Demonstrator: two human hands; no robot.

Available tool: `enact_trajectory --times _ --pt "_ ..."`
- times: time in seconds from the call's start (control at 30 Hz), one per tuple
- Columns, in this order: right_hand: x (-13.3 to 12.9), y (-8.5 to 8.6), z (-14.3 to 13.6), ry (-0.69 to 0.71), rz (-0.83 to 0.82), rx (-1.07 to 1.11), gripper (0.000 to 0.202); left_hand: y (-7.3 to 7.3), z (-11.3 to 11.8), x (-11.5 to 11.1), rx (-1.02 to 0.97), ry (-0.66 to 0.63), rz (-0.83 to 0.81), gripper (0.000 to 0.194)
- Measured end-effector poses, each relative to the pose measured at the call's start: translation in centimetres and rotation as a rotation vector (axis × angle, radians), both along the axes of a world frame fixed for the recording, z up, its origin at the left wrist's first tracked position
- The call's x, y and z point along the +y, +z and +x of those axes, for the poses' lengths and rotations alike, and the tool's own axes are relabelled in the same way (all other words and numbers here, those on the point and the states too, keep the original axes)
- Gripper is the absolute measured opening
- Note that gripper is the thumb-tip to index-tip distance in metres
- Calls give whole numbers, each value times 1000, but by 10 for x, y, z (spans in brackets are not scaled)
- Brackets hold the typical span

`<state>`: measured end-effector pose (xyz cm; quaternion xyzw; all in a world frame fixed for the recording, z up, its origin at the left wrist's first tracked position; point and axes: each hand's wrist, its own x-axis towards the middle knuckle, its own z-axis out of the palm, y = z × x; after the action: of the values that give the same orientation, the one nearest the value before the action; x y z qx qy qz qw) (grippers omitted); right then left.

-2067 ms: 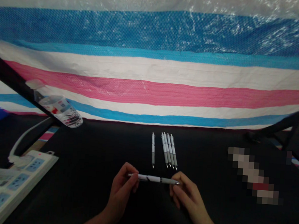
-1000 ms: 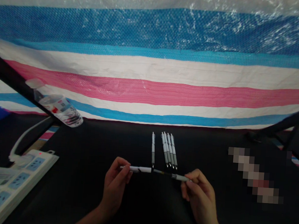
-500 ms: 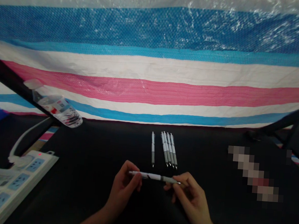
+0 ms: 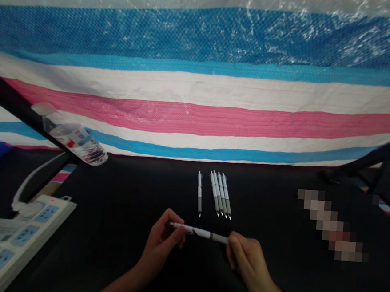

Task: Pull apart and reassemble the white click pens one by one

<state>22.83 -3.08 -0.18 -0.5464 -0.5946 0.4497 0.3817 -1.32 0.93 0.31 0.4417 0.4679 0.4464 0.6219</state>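
A white pen with a grey grip [image 4: 199, 231] is held nearly level between both hands, just above the black table. My left hand [image 4: 166, 238] pinches its white push-button end between thumb and fingers. At the other end, my right hand [image 4: 248, 256] is closed round the tip, which its thumb and fingers hide. Beyond the hands lies a single similar pen [image 4: 199, 193], tip toward me. Just right of it, several more such pens [image 4: 221, 194] lie side by side in a close group.
On the left stand a white power strip [image 4: 25, 236] with a plugged-in cable and a tilted clear plastic bottle [image 4: 80, 142]. A striped plastic sheet [image 4: 199, 88] hangs behind the black table [image 4: 138, 186]. A blurred-out item [image 4: 329, 224] lies on the right.
My right hand has closed more fully over the pen's tip, which was visible before. The pen's grip end has dipped slightly. My left hand keeps its pinch.
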Motion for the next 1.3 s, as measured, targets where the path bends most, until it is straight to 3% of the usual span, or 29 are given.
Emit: enact_trajectory --times 0.1,0.23,0.37,0.53,0.67,0.87,1.1,1.3 --pt "0 0 -4 -14 -34 109 40 -4 -1 0 -11 69 -10 27" --pt "1 -2 -5 -101 -14 107 33 -6 -1 0 -46 97 -24 27" --pt "2 -1 -3 8 -6 31 50 -6 -2 1 -52 74 -29 28" --pt "2 0 -4 -21 -3 43 29 -3 -1 0 -44 75 -34 29" --pt "1 -2 -3 79 11 -31 46 -1 -1 1 -44 66 -41 31" --pt "1 2 -3 91 48 -123 39 -2 -1 2 -33 48 -36 32" --pt "3 -4 -2 119 -165 1 60 0 -1 4 54 -5 49 33" --pt "3 1 -10 196 -28 -115 51 -2 10 6 -51 19 45 23"
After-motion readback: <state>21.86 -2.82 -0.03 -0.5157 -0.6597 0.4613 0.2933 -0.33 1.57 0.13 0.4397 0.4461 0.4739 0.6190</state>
